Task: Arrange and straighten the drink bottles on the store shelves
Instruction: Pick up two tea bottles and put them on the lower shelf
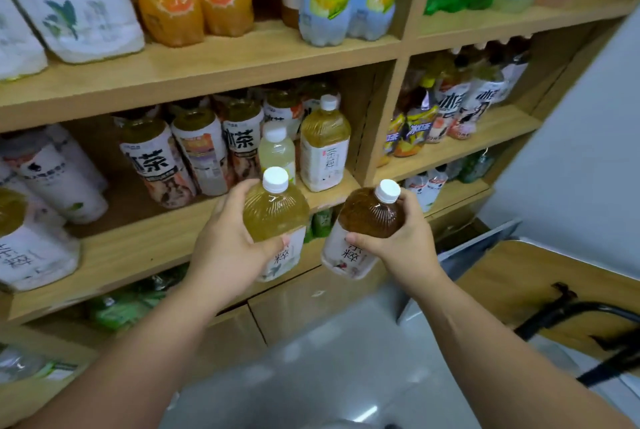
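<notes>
Drink bottles: two are held in the air in front of the middle shelf [145, 248] and are not yet set down: a pale tea bottle [277, 210] and, near it, a dark tea bottle [367, 214], both with white caps.
Hands: the left hand [225, 241] is curled round the body of the pale tea bottle, which is kept nearly upright. The right hand [405, 245] is wrapped round the dark tea bottle from its right side, and this one is tilted, with the cap leaning away to the right.
Shelf: a standing bottle [323, 148] of the pale kind is seen at the right end. A small clear bottle [277, 150] is just beside it, and iced tea bottles [152, 158] are crowded further left.
Step, as judged: places in the row are probably to be found for both bottles.
Risk, knock: the right end is crowded, so the small clear bottle could be pushed over if a bottle is pressed in beside it.
Risk, drop: each bottle is carried by one hand only, so a slip would send it to the floor [329, 376].
Risk, tilt: the dark tea bottle could topple if it is released before it is brought upright.
Risk, order: the two teas could be mixed in one row.
</notes>
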Demonstrator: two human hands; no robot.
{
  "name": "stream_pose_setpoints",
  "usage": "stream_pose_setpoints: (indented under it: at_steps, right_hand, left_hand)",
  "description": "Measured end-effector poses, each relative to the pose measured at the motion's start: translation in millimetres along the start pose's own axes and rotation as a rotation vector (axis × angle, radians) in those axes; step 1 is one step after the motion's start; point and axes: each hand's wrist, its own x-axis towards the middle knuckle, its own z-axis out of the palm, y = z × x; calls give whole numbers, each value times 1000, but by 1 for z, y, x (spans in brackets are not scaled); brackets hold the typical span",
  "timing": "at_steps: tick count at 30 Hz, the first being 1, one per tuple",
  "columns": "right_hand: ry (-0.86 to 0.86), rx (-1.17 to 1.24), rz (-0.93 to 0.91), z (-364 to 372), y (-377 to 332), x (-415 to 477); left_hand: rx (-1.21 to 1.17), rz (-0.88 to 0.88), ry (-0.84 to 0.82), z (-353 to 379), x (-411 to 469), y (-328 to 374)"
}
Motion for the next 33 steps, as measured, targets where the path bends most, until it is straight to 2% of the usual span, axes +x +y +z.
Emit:
stream_pose_setpoints:
  at_steps: [9,13,19,27,33]
  right_hand:
    - [103,-25,95,-193,76,20]
    - [182,-27,145,-254,98,34]
    - [256,-25,181,-294,122,68]
    - [271,-143,214,-336,132,141]
    - [408,-106,233,-365,133,195]
  left_hand:
    - [-29,35,-118,164,-4,127]
    - [-54,62,-192,218,5,166]
    - [-88,108,-244,279,52,195]
    - [-65,166,-252,340,146,225]
    - [-80,204,-326,372,203,256]
